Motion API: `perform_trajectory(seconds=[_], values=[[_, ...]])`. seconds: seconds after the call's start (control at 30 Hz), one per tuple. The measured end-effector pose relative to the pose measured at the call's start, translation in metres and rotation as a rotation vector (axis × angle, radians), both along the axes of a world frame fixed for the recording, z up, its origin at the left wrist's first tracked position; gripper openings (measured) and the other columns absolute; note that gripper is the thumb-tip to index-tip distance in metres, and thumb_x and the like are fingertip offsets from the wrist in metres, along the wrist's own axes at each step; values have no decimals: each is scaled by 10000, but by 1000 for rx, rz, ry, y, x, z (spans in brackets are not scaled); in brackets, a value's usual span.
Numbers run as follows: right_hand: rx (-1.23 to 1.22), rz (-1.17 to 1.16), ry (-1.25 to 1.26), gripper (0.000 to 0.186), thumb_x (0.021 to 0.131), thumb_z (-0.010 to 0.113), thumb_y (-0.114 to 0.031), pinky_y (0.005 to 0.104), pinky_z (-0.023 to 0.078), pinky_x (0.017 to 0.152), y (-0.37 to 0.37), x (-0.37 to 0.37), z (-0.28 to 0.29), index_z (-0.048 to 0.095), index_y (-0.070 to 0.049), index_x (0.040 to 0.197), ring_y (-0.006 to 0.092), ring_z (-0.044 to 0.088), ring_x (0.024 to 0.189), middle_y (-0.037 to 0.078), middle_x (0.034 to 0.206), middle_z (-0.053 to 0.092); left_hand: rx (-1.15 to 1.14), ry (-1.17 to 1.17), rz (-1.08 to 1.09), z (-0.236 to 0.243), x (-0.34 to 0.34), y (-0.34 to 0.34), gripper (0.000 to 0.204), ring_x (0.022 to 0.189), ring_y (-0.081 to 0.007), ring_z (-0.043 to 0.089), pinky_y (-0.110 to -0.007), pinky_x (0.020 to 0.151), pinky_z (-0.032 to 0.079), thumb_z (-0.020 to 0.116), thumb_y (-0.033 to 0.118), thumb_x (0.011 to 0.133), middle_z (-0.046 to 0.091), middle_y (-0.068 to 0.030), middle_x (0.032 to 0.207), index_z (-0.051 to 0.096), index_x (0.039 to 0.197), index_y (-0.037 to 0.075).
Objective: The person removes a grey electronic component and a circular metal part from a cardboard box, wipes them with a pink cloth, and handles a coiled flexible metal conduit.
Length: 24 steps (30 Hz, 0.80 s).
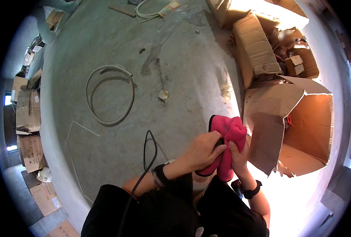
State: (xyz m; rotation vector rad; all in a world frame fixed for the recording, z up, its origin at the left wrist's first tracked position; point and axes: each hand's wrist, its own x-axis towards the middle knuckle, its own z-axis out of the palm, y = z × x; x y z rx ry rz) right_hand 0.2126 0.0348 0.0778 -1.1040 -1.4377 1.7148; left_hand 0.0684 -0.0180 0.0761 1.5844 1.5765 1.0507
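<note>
A: What was the biggest thing in view?

B: The grey floor [183, 87]. An open cardboard box [262, 148] stood at three o'clock of the view, and a coiled hose [87, 93] lay between nine and ten.

A: Where was the pink cloth [234, 130]?

B: Bunched between the two hands, near the box, its long axis running roughly twelve to six.

A: Which hand was nearer?

B: Neither; both touched it. It lay at about three o'clock from the left hand [203, 150], about eleven from the right hand [238, 156].

A: Were they free?

B: No, both grasped the cloth, the right with its thumb over it. A small dark thing [220, 141] showed by the left fingers; whether they held it, nobody could tell.
</note>
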Motion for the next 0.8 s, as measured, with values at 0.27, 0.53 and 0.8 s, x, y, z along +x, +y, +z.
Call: perform_trajectory(seconds=[0.27,0.53,0.8], values=[[59,9,-45,301,816,557,-102,294,406,844,2,1,1,492,26,1081,160,527,921,84,981,564,-313,-461,24,2,4,3,273,654,-344,471,-379,592,367,457,282,886,468,-178,706,394,867,17],[-76,-51,127,322,866,506,-145,290,365,895,-9,3,-10,446,1,1147,160,475,1009,68,1079,512,-226,-445,34,-7,5,2,242,670,-366,481,-396,607,379,451,246,878,480,-186,709,397,865,11],[-141,-111,66,356,910,437,-212,305,346,920,-3,6,-9,390,-19,1204,172,453,1033,70,1126,473,-258,-361,164,6,-16,18,229,615,-329,507,-377,580,396,494,229,858,497,-171,668,426,873,11]])
